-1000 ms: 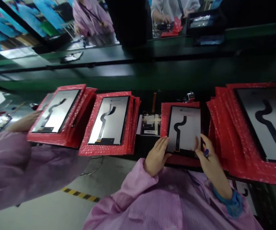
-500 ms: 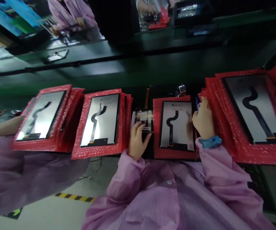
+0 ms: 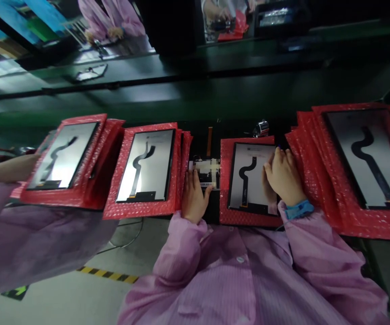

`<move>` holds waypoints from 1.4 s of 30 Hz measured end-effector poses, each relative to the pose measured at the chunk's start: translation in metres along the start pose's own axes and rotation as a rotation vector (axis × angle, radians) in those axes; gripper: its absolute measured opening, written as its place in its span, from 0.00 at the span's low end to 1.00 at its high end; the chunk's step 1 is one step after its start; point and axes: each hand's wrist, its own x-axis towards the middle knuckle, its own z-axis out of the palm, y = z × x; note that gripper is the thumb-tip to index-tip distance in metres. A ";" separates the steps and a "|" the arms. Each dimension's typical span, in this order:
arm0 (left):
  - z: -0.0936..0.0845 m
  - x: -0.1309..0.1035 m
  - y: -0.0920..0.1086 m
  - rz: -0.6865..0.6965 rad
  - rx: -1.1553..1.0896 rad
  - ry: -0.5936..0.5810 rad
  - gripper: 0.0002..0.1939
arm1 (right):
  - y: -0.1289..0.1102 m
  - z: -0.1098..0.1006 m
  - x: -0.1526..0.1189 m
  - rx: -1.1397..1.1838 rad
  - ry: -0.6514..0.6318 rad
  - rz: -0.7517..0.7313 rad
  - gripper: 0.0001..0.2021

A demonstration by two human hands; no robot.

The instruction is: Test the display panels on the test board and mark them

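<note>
A display panel [image 3: 254, 180] with a dark curved flex cable lies on a red bubble-wrap pouch [image 3: 226, 189] in front of me. My right hand [image 3: 284, 176] rests at the panel's right edge with its fingers stretched out and its thumb over the panel. At those fingertips a bit of something blue [image 3: 277, 148] shows, mostly covered. Left of the pouch is a small circuit board [image 3: 211, 169] with pale tape across it. My left hand [image 3: 195, 198] lies on the board's left edge, fingers straight and thumb apart, holding nothing visible. An orange flex strip [image 3: 209, 141] extends behind the board.
Stacks of red pouches topped by display panels stand at left [image 3: 145, 167], far left [image 3: 64, 155] and right [image 3: 373, 158]. A shiny metal cylinder [image 3: 261, 128] sits behind the middle pouch. A co-worker's arm [image 3: 8, 169] reaches in at left; other people work across the bench.
My right hand has come down and left over the panel's edge, its fingers straighter; less of the blue thing shows. My left hand has slid back towards the board's left edge. The view shifted slightly.
</note>
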 end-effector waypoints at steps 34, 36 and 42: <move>0.012 0.146 0.022 0.074 -0.901 0.117 0.24 | -0.033 0.005 0.005 1.010 -0.377 0.004 0.48; 0.006 0.144 0.029 0.062 -0.938 0.119 0.20 | -0.040 0.006 0.010 1.027 -0.373 -0.004 0.43; -0.006 0.139 0.041 0.110 -0.943 0.152 0.19 | -0.054 0.008 0.014 1.169 -0.430 -0.199 0.33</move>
